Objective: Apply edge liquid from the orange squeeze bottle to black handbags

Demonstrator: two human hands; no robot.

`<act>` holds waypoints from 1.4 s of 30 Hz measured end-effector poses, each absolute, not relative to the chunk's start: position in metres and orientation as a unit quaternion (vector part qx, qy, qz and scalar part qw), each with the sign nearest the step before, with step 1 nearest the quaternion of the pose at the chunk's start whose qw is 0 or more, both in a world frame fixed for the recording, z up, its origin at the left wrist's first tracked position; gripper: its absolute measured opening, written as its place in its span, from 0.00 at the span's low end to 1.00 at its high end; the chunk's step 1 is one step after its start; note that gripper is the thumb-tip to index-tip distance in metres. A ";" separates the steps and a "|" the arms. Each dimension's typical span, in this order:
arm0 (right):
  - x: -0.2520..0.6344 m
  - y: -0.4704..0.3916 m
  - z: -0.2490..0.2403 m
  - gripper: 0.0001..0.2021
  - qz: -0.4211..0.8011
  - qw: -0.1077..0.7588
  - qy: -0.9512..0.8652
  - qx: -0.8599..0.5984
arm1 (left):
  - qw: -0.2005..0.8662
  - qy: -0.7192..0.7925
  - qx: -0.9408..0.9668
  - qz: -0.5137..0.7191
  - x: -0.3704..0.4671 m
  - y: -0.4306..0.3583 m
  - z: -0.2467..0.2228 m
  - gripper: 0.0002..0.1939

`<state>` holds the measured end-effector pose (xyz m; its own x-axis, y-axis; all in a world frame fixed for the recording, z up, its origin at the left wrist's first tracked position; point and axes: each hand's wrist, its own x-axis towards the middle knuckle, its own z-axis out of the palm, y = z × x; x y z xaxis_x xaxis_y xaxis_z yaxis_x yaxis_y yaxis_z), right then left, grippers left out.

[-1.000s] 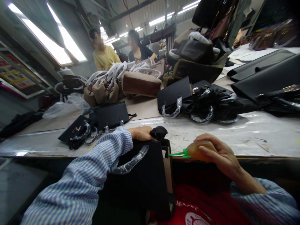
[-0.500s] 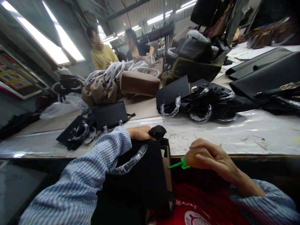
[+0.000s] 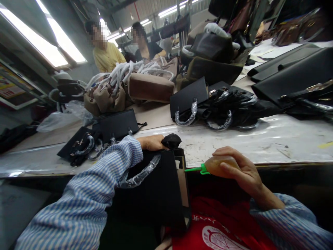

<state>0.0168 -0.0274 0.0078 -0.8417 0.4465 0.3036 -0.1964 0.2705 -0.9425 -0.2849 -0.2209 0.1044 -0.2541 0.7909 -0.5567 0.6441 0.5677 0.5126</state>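
My left hand (image 3: 152, 142) is closed at the top of a black handbag (image 3: 153, 187), beside a bunched black piece (image 3: 171, 141) at its corner; some fingertips are hidden. The bag stands upright at the table's front edge, its handle (image 3: 143, 175) wrapped in clear plastic. Its side facing right shows a beige strip (image 3: 182, 184). In my right hand (image 3: 244, 168) is a squeeze bottle (image 3: 218, 166) of amber liquid, gripped on its side. The bottle's green nozzle (image 3: 195, 169) points left, its tip at the edge of the bag's side; whether it touches, I cannot tell.
Black handbags (image 3: 118, 125) lie left on the table (image 3: 205, 146), and more black bags (image 3: 188, 97) are heaped right of centre. Taupe bags (image 3: 151, 86) with white-wrapped handles are piled behind. Large black pieces (image 3: 299, 76) lie far right. Two people (image 3: 106, 57) are across the table.
My right hand has lifted the bottle slightly and levelled it, bringing the green tip up to the bag's side edge. My left hand keeps its hold. The view has shifted a little.
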 end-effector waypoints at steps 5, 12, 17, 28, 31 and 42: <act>0.016 -0.028 0.011 0.14 0.599 0.215 -0.770 -0.035 | 0.409 0.783 0.460 0.090 -0.285 -0.220 0.104 0.12; 0.020 -0.030 0.012 0.10 0.572 0.210 -0.793 -0.005 | 0.398 0.789 0.460 0.091 -0.288 -0.221 0.103 0.11; 0.023 -0.030 0.008 0.10 0.567 0.252 -0.784 -0.028 | 0.396 0.791 0.456 0.094 -0.293 -0.219 0.102 0.13; 0.019 -0.031 0.008 0.10 0.561 0.290 -0.775 -0.034 | 0.401 0.788 0.457 0.100 -0.304 -0.214 0.098 0.15; 0.021 -0.030 0.008 0.09 0.559 0.245 -0.792 0.003 | 0.403 0.787 0.456 0.100 -0.304 -0.214 0.098 0.16; 0.023 -0.035 0.008 0.09 0.564 0.215 -0.797 0.027 | 0.403 0.788 0.450 0.118 -0.313 -0.212 0.093 0.19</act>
